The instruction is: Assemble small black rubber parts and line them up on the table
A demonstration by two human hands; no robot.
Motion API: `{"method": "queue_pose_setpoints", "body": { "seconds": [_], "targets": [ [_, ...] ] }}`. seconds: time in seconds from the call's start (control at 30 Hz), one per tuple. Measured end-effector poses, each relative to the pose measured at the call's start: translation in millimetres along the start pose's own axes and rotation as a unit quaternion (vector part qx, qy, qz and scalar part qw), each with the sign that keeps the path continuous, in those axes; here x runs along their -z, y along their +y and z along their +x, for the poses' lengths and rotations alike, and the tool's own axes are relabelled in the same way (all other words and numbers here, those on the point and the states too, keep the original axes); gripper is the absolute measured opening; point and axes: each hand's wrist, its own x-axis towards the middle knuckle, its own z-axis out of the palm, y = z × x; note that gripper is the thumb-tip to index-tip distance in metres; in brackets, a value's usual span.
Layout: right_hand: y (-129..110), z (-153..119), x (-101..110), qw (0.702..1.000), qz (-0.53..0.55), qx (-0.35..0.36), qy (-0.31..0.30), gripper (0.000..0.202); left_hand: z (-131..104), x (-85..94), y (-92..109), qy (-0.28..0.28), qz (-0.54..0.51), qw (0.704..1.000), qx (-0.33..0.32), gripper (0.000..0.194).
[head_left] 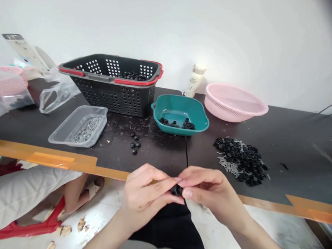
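Just off the table's front edge, a small round black plastic part [176, 190] is pinched between the fingertips of both my hands. My left hand [149, 188] is closed on its left side, and my right hand [207, 190] is closed on its right side. Fingers cover most of the part, so its details are hidden. Several similar black round pieces [134, 144] lie on the table beyond my left hand. To the right is a pile of black caps [247, 159] mixed with thin grey pins [230, 166].
A teal basin [179, 131] holds black pieces. Behind stand a black basket [112, 96] with red handles, a pink colander [235, 114] and a cream bottle [194, 81]. A clear tub [58, 137] contains grey pins. Another person's leg [28, 192] is at lower left.
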Motion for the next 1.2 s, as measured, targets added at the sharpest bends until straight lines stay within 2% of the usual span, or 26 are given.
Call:
{"method": "queue_pose_setpoints", "body": {
  "seconds": [0.1, 0.2, 0.4, 0.63, 0.83, 1.1, 1.2],
  "targets": [
    [1.5, 4.2, 5.1, 1.000, 0.012, -0.015, -0.015, 0.013, 2.0, 1.6, 1.2, -0.021, 0.015, 1.000, -0.010, 0.020],
    [3.5, 4.7, 6.8, 0.996, 0.053, -0.075, -0.016, 0.011, 1.1, 0.5, 0.2, -0.028, 0.028, 0.999, -0.019, 0.021],
    [4.3, 5.5, 7.5, 0.983, 0.106, -0.144, -0.035, 0.032, -3.8, -5.6, -4.4, -0.026, 0.065, 0.997, -0.031, 0.022],
    [9.8, 7.9, 6.6, 0.980, 0.142, -0.136, -0.024, 0.046, -3.9, -3.9, -7.4, -0.027, 0.084, 0.994, -0.058, 0.029],
    [18.5, 3.1, 2.1, 0.983, 0.125, -0.135, -0.005, 0.052, -3.8, -0.1, -7.9, -0.037, 0.065, 0.996, -0.050, 0.020],
    [37.0, -3.0, -9.7, 0.982, 0.166, -0.080, 0.048, 0.062, -8.4, -10.4, -13.4, -0.013, 0.046, 0.997, -0.055, 0.019],
    [38.5, -1.3, -9.5, 0.979, 0.171, -0.092, 0.067, 0.060, -13.4, -14.4, -17.9, -0.013, 0.027, 0.998, -0.046, 0.021]
  ]
}}
